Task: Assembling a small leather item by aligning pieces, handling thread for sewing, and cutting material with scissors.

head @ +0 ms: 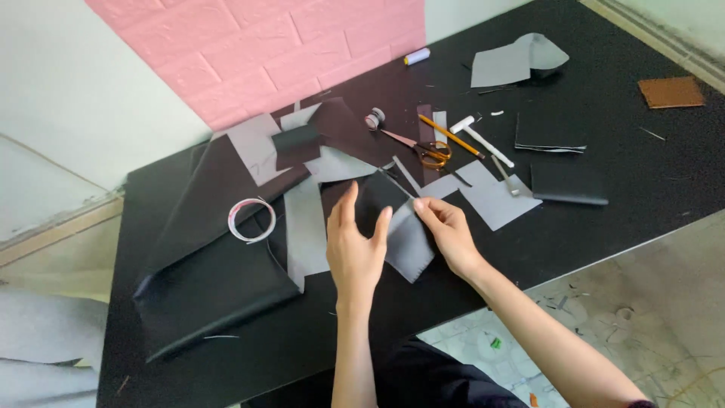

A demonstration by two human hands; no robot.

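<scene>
Both hands hold a small piece of fabric [408,245], black on one side and grey on the other, just above the black table [649,181]. My left hand [353,253] grips its left part, thumb across the black face. My right hand [447,233] pinches the upper right edge between thumb and fingers. The grey flap hangs down between the two hands.
Grey and black fabric offcuts [302,159] lie spread behind the hands. Scissors [423,149], a pencil [451,136], a white pen [483,143], a thread spool [374,118], a tape ring [251,220], black folded pieces [568,183] and a brown square [671,91] lie around.
</scene>
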